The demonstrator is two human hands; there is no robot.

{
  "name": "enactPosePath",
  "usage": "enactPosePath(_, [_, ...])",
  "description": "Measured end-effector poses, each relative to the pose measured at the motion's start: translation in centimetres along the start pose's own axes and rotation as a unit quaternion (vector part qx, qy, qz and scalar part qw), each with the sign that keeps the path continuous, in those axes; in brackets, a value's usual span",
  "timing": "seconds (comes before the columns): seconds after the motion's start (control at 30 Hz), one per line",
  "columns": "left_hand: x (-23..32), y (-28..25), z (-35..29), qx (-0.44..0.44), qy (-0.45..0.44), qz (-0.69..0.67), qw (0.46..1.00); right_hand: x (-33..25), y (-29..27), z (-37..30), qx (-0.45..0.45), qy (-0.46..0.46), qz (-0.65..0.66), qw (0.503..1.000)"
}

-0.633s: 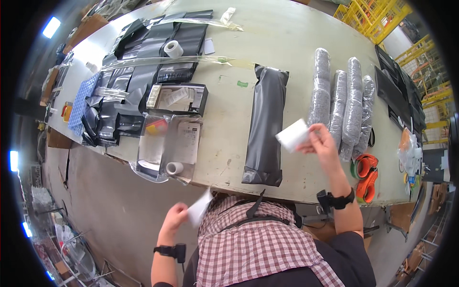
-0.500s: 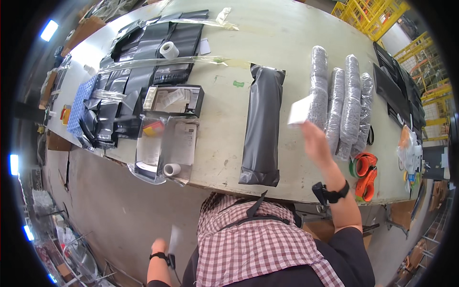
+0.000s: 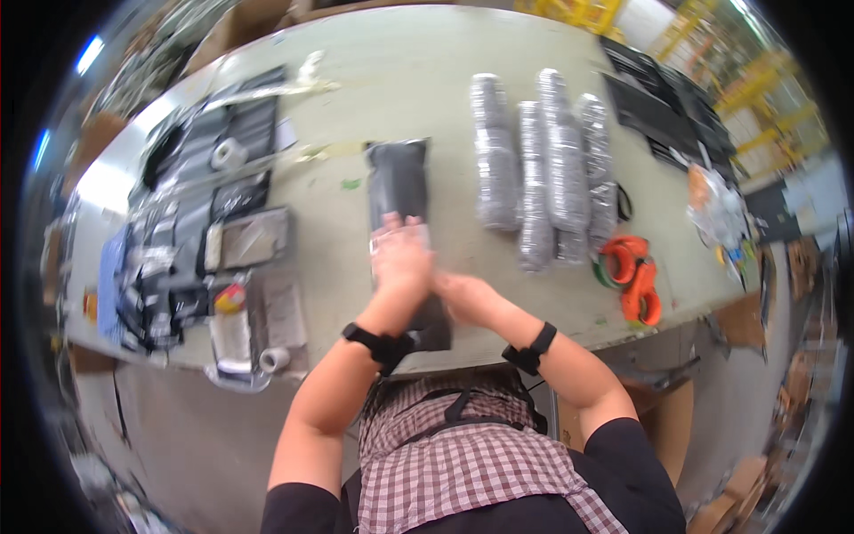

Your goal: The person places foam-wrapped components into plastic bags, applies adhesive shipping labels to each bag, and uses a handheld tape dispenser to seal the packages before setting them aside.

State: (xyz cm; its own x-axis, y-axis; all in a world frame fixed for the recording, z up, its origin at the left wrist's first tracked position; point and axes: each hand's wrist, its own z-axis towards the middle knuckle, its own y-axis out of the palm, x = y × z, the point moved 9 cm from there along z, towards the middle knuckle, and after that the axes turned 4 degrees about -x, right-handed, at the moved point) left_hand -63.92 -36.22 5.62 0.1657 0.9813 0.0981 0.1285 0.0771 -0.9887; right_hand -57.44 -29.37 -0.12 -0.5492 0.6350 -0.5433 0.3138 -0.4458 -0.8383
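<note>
The left hand (image 3: 402, 260) lies flat on a black parcel (image 3: 398, 182), the right hand (image 3: 464, 298) at its side, in the middle of the frame.
The left fingers are stretched out and a little apart over a white label (image 3: 422, 235), which they perhaps keep smooth; the right fingers are blurred, so I cannot tell if they are curled or straight, but their place at the parcel's right side may steady it. The parcel lies lengthwise, its lower end near the front edge of the table (image 3: 400, 53). Bare surface is on both sides: toward the paper box (image 3: 281, 233) at left, and toward the wrapped rolls (image 3: 564, 169) at upper right. The orange tape holder (image 3: 639, 283) sits near the front edge, lower right, leaving the middle free for both arms.
</note>
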Motion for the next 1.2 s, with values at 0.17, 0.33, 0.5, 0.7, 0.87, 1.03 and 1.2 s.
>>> enactPosePath(0.17, [-2.6, 1.4, -4.2, -0.022, 0.044, -0.154, 0.987, 7.0, -16.2, -13.7, 0.241, 0.268, 0.117, 0.926])
enactPosePath(0.33, [-1.6, 0.6, -11.6, -0.02, 0.068, -0.114, 0.991, 19.0, -18.0, -23.9, 0.159, 0.537, -0.145, 0.816])
enactPosePath(0.5, [-3.5, 0.7, -13.8, -0.017, 0.031, -0.155, 0.987, 12.1, -12.8, -22.9, 0.14, 0.424, -0.201, 0.872])
enactPosePath(0.7, [-3.4, 0.6, -14.7, -0.003, 0.029, -0.126, 0.992, 7.9, -10.8, -24.8, 0.032, 0.528, -0.157, 0.834])
enactPosePath(0.87, [-3.0, -2.0, -14.7, -0.028, -0.029, 0.08, 0.996, 4.0, -10.3, -24.4, 0.112, 0.387, -0.015, 0.915])
enactPosePath(1.03, [1.6, -4.1, -17.9, -0.173, 0.171, -0.652, 0.718, -10.9, -9.1, -18.0, 0.032, 0.022, 0.093, 0.995])
enactPosePath(1.2, [-1.7, -2.7, -21.7, -0.297, -0.013, -0.719, 0.628, -14.1, -7.8, -14.8, -0.005, -0.056, 0.076, 0.996])
